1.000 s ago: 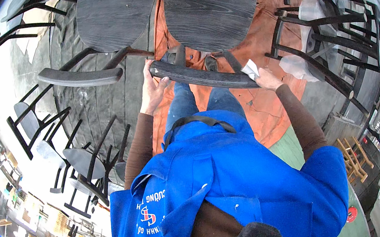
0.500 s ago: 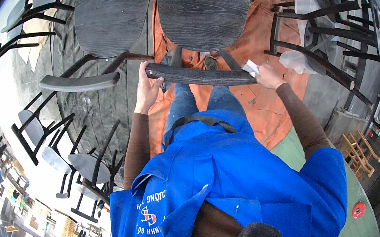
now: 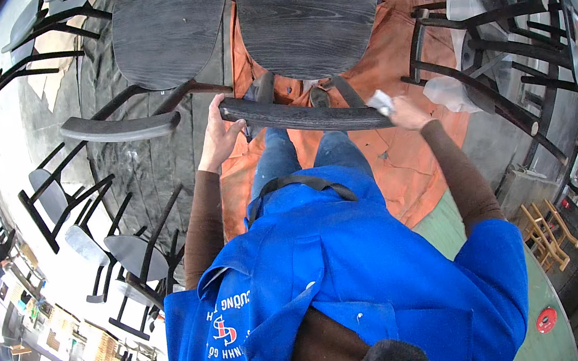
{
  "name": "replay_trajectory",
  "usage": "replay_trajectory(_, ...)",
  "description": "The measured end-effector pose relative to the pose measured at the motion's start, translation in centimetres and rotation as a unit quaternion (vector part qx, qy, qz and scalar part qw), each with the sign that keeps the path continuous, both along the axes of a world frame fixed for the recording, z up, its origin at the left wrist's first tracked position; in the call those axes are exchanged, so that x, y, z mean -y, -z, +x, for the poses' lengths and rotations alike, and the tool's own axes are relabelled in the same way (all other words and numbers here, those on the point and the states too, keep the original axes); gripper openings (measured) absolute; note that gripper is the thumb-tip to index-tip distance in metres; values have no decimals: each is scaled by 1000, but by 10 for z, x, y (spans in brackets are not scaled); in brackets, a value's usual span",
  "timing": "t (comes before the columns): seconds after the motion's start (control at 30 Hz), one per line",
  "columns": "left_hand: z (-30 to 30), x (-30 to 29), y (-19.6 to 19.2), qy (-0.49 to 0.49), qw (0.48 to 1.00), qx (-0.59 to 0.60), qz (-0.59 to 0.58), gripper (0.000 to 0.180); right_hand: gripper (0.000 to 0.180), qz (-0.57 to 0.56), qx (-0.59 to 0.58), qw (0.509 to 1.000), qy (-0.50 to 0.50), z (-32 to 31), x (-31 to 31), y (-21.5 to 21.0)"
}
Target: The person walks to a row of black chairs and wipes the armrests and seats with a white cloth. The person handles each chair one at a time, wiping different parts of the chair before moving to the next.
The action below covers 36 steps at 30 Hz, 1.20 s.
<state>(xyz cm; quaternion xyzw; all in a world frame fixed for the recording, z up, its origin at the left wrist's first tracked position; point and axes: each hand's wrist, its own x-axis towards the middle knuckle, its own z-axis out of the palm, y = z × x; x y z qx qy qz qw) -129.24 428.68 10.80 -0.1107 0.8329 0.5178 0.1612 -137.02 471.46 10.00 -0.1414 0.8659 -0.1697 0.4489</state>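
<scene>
While the left hand gripped the dark chair's backrest to steady it, the right hand, closed on a pale pad, pressed against the rail's far end.

A single fisheye head view looks steeply down from close above the person's chest, facing forward over the black chair.

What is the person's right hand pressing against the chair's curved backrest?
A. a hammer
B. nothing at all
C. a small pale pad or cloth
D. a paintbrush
C: the right hand holds a small pale pad or cloth on the right end of the black wooden chair's curved backrest, while the left hand grips its left end.
</scene>
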Motion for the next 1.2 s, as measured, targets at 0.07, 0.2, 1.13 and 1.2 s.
replay_trajectory(0.07,-1,1,1,7,1000,-4,-4,69,24,11,16,1000,-16,3,2,-1)
replay_trajectory(0.2,-2,4,1,22,999,-10,-23,68,28,-159,12,987,-1,21,158,26)
replay_trajectory(1.13,-16,-59,-24,245,868,-105,-419,66,35,8,1,980,198,-12,-82,-5)
replay_trajectory(1.2,-19,-89,-22,313,861,-145,-373,63,42,-163,241,848,443,6,-70,18)
